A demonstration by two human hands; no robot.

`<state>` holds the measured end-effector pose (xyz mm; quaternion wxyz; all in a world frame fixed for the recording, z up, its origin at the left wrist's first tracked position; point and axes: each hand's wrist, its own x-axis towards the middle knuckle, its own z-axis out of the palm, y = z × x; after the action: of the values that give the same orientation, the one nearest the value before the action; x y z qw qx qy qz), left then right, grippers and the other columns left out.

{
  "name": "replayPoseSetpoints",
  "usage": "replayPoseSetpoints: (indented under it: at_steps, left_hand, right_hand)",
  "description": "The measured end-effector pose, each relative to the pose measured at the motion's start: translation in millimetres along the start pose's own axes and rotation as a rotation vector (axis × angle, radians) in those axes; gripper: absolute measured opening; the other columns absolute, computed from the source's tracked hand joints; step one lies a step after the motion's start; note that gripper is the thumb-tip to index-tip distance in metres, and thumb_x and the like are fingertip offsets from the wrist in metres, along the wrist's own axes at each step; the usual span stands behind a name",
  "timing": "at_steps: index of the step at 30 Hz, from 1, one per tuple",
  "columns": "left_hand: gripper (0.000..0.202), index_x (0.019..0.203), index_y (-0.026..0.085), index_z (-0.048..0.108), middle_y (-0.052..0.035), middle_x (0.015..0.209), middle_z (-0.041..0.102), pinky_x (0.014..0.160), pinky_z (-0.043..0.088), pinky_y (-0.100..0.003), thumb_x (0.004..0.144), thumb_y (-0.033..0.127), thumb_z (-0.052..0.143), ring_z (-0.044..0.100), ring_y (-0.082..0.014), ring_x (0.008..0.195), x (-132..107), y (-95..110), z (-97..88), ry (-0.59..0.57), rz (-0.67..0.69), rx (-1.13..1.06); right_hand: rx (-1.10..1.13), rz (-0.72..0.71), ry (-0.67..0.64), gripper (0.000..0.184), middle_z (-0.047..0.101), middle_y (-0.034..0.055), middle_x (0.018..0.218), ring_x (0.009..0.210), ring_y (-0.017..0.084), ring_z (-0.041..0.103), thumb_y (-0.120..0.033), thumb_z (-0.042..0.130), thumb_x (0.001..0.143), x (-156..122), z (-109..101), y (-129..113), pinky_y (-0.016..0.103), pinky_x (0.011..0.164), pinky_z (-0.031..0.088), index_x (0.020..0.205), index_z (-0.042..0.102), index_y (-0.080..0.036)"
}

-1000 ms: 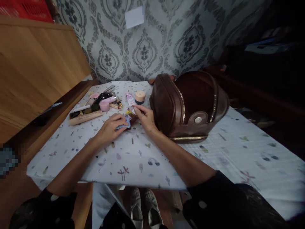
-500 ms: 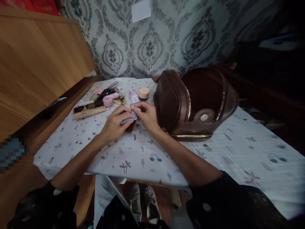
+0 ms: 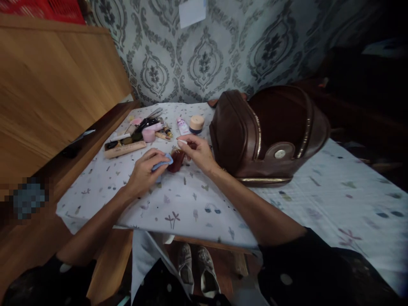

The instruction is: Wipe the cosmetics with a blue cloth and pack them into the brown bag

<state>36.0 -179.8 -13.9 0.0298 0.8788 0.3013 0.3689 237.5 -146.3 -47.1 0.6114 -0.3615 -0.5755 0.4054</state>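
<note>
My left hand (image 3: 145, 168) is closed on a folded light blue cloth (image 3: 162, 162), held low over the table. Between the thumb and fingertips of my right hand (image 3: 199, 152) is a small white piece (image 3: 182, 141), too little to name. A glossy reddish-brown object (image 3: 176, 161), its kind unclear, is between the two hands. Just right of my right hand lies a dark brown leather bag (image 3: 232, 131) with gold zippers, its top flap bulging up.
Behind my left hand lies a pile of cosmetics, with a pink jar (image 3: 148, 135) and a beige tube (image 3: 126, 149). Farther back stand a small white-and-purple tube (image 3: 182, 126) and a cream-lidded jar (image 3: 196, 124). A wooden panel (image 3: 60, 72) rises at the left, a patterned wall behind.
My hands have moved apart. The blue cloth has shifted left and down with my left hand, and the reddish-brown object shows more between them. The view has shifted slightly.
</note>
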Motion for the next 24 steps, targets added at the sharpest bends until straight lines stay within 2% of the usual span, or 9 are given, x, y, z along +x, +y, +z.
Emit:
replayPoseSetpoints:
  at_steps: [3, 6, 10, 13, 16, 21, 24]
  left_hand:
    - [0.014, 0.098, 0.02, 0.07, -0.006, 0.103, 0.065, 0.09, 0.05, -0.032, 0.091, 0.02, 0.059, 0.062, -0.0169, 0.096, 15.5, 8.7, 5.0, 0.09, 0.04, 0.035]
    - [0.015, 0.097, 0.019, 0.07, -0.0081, 0.106, 0.063, 0.091, 0.05, -0.034, 0.091, 0.017, 0.057, 0.06, -0.0186, 0.1, 18.3, 9.2, 15.7, 0.081, 0.097, 0.069]
    - [0.015, 0.097, 0.017, 0.07, -0.0095, 0.109, 0.06, 0.091, 0.049, -0.034, 0.092, 0.018, 0.055, 0.059, -0.0189, 0.102, -1.3, -2.6, 23.3, 0.017, 0.045, 0.079]
    - [0.014, 0.097, 0.018, 0.07, -0.0077, 0.107, 0.06, 0.091, 0.05, -0.032, 0.092, 0.019, 0.056, 0.06, -0.0176, 0.099, -17.2, -11.7, 19.9, -0.045, -0.038, 0.046]
    - [0.014, 0.097, 0.019, 0.07, -0.0065, 0.104, 0.061, 0.088, 0.05, -0.03, 0.092, 0.02, 0.058, 0.061, -0.0167, 0.096, -20.1, -13.2, 14.5, -0.078, -0.068, 0.043]
    - [0.018, 0.105, 0.016, 0.068, -0.0108, 0.113, 0.06, 0.095, 0.05, -0.035, 0.093, 0.02, 0.055, 0.06, -0.0198, 0.106, 3.4, 1.6, 17.3, 0.076, 0.057, 0.125]
    - [0.024, 0.115, 0.014, 0.065, -0.0146, 0.121, 0.058, 0.1, 0.049, -0.04, 0.094, 0.019, 0.052, 0.056, -0.0234, 0.114, 13.2, 8.3, 26.8, 0.077, 0.154, 0.198]
  right_hand:
    - [-0.004, -0.048, 0.016, 0.043, 0.051, -0.0033, 0.063, 0.056, 0.009, 0.041, -0.054, 0.074, 0.07, 1.0, 1.0, 0.4, 0.023, 0.052, 0.032, 0.086, 0.067, -0.016]
    - [-0.031, -0.07, 0.027, 0.04, 0.053, -0.0022, 0.067, 0.059, 0.01, 0.042, -0.053, 0.074, 0.07, 1.3, 1.0, 0.0, 0.023, 0.055, 0.033, 0.082, 0.064, -0.016]
    - [-0.093, -0.069, 0.079, 0.034, 0.054, -0.0027, 0.067, 0.058, 0.009, 0.04, -0.048, 0.071, 0.074, 0.6, -1.0, 0.6, 0.022, 0.053, 0.031, 0.076, 0.055, -0.018]
    - [-0.138, -0.078, 0.098, 0.029, 0.052, -0.0038, 0.066, 0.057, 0.009, 0.039, -0.044, 0.068, 0.076, 0.6, -2.4, 2.8, 0.022, 0.053, 0.031, 0.085, 0.061, -0.018]
    - [-0.164, -0.075, 0.066, 0.034, 0.054, -0.0031, 0.066, 0.056, 0.01, 0.039, -0.045, 0.064, 0.079, 0.7, -2.9, 4.5, 0.023, 0.053, 0.032, 0.098, 0.068, -0.016]
    - [-0.107, -0.057, 0.046, 0.039, 0.058, 0.0006, 0.072, 0.058, 0.011, 0.045, -0.05, 0.058, 0.082, -0.9, -2.5, 4.9, 0.025, 0.054, 0.037, 0.099, 0.069, -0.016]
    - [-0.072, -0.042, 0.023, 0.039, 0.057, 0.0001, 0.069, 0.057, 0.012, 0.047, -0.051, 0.058, 0.081, -1.2, -2.4, 5.2, 0.025, 0.053, 0.038, 0.096, 0.067, -0.016]
